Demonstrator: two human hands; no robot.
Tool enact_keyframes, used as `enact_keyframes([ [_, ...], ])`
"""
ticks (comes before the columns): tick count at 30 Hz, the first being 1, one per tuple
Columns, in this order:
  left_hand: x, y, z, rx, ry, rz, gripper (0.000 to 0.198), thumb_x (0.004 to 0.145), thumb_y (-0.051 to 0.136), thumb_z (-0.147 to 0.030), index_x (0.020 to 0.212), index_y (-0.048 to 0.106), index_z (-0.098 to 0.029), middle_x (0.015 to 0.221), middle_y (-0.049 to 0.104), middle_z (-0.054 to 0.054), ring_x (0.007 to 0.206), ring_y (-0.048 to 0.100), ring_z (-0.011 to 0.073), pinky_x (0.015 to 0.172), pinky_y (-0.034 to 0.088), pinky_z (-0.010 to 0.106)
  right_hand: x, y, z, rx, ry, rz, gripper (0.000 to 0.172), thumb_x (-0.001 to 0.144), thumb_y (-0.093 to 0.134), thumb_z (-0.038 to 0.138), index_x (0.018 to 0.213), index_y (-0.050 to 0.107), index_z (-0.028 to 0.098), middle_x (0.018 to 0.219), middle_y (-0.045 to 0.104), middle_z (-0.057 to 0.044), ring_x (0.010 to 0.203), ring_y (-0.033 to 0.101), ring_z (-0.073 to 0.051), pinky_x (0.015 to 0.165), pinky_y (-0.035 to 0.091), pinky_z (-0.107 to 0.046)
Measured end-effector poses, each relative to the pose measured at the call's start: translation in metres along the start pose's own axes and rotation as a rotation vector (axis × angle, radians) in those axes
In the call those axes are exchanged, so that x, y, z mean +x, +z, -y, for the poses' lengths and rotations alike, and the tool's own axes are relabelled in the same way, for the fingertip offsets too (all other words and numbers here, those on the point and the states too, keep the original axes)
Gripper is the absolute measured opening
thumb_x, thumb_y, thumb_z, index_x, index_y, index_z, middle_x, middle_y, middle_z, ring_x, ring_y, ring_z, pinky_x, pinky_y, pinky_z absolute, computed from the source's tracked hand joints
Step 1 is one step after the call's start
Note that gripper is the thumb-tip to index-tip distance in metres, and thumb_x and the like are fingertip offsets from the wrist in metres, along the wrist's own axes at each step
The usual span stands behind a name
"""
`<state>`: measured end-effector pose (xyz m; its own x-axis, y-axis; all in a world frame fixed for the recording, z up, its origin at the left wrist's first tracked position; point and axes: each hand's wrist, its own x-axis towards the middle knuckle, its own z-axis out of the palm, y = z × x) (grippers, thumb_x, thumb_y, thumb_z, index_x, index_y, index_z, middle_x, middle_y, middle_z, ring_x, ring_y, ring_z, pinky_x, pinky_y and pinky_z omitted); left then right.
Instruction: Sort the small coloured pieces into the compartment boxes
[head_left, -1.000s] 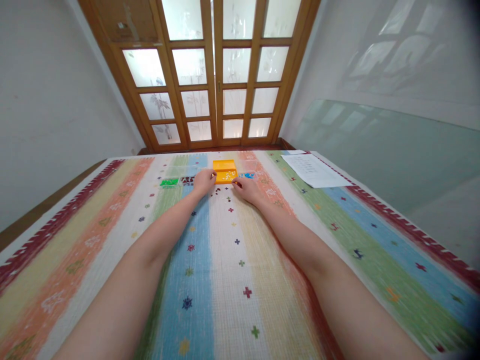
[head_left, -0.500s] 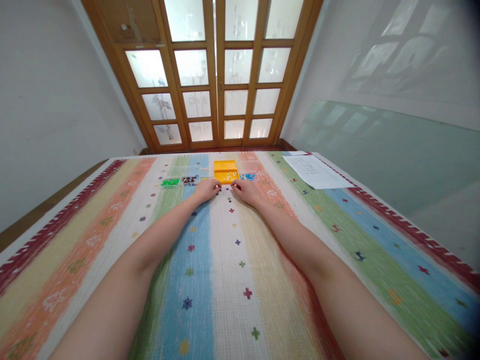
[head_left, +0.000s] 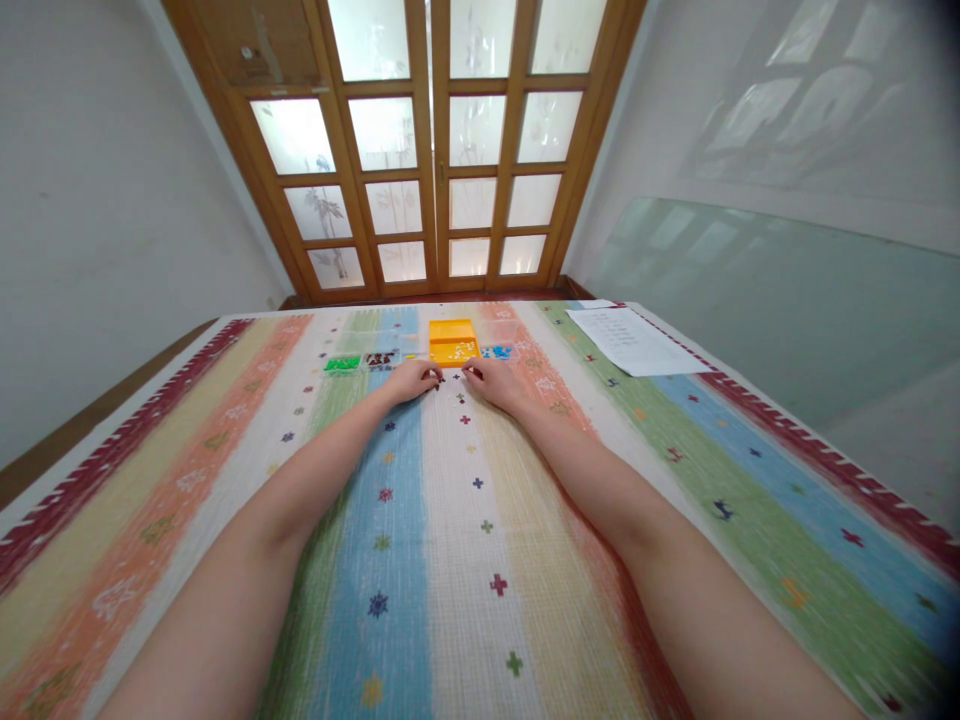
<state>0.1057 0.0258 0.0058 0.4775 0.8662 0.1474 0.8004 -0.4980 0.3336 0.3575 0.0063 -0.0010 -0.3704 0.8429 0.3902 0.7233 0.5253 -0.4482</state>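
Note:
Both arms reach forward over the striped tablecloth (head_left: 457,480). My left hand (head_left: 412,380) rests near its far end with the fingers curled together; anything between them is too small to name. Opposite it, my right hand (head_left: 488,381) is also closed in a pinch, its contents not discernible. A short gap separates the two hands. Just beyond them lies an opened yellow box (head_left: 452,330) with small white pieces in its near half. Small blue pieces (head_left: 496,352) fill a clear box right of it, partly behind my right hand.
Left of the yellow box are clear boxes with green pieces (head_left: 343,363) and dark brown pieces (head_left: 380,359). A printed sheet of paper (head_left: 634,342) lies at the far right. A glass panel (head_left: 750,300) leans by the right wall, and wooden glazed doors (head_left: 442,150) stand beyond the table.
Both hands stay almost in place, with only slight finger movement. The whole view has shifted very slightly.

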Motion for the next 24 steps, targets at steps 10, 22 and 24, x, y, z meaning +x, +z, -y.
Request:
enact_keyframes([
  [10,-0.014,-0.007,-0.012,0.041,-0.030,-0.123,0.024,0.091,0.062,-0.028,0.106,0.079,-0.022,0.091,0.075,0.007,0.086,0.066,0.0222,0.081,0.048,0.032,0.000,0.001,0.000,-0.013,-0.011,0.009,0.020,0.101,0.058,0.028,0.106,0.077,0.022,0.092,0.076,-0.005,0.081,0.063,-0.019,0.074,0.040,-0.027],
  [22,-0.051,-0.033,0.046,0.072,-0.493,-0.425,0.032,0.098,0.053,-0.031,0.117,0.076,-0.021,0.096,0.076,0.007,0.093,0.068,0.0244,0.080,0.047,0.031,-0.004,0.003,0.020,0.069,-0.190,0.233,0.013,0.092,0.065,0.024,0.096,0.078,0.022,0.087,0.074,-0.002,0.077,0.060,-0.016,0.071,0.039,-0.026],
  [24,-0.053,-0.033,0.049,0.083,-0.535,-0.433,0.032,0.098,0.053,-0.032,0.118,0.076,-0.021,0.097,0.077,0.007,0.094,0.069,0.0248,0.080,0.047,0.031,-0.004,0.003,0.022,0.067,-0.196,0.248,0.012,0.091,0.067,0.025,0.095,0.078,0.022,0.085,0.072,-0.002,0.076,0.059,-0.016,0.071,0.038,-0.026],
])
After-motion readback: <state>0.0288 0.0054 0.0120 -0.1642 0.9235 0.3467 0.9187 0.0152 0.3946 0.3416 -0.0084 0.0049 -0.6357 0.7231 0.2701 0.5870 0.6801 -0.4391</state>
